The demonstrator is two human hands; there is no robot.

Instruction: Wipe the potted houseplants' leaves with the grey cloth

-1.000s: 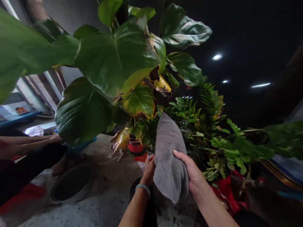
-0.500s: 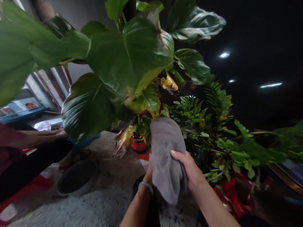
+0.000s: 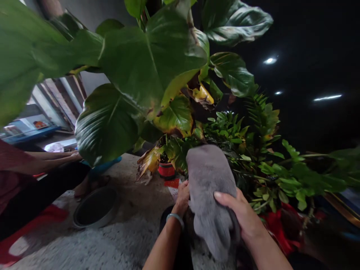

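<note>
A grey fluffy cloth [image 3: 209, 187] is draped over something I cannot see, low in the middle of the view. My right hand [image 3: 242, 213] lies on top of it with fingers wrapped over the fabric. My left hand [image 3: 182, 198], with a pale bracelet on the wrist, grips the cloth's left edge from behind. Just above hang the big green leaves of a potted plant [image 3: 146, 71], some with yellow and brown edges.
Smaller leafy plants [image 3: 253, 150] crowd the right side, with red wrapping [image 3: 277, 228] below them. A small red pot [image 3: 166, 169] stands behind the cloth. A dark round basin [image 3: 97, 208] sits on the rough floor at left. Another person's arms [image 3: 53, 159] reach in from the left.
The cloth and both my hands have shifted down and slightly right. The view has drifted, so the leaves sit a little higher and further right.
</note>
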